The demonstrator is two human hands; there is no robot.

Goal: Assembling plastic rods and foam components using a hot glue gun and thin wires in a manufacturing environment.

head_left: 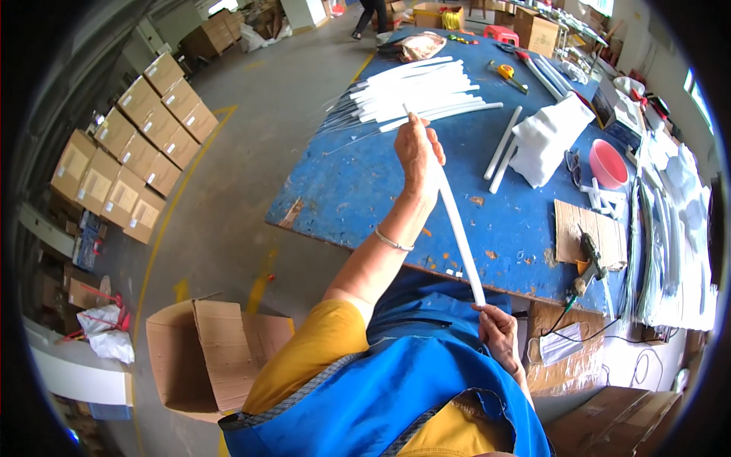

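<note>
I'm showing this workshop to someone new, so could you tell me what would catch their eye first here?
First the long white tube, held at its far end by the left hand and at its near end by the right hand above the blue worktable. Next, the pile of white tubes at the table's far side, and cardboard boxes on the floor at left.

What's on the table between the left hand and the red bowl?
In the head view, between the left hand and the red bowl: two loose white tubes and a stack of white sheets.
</note>
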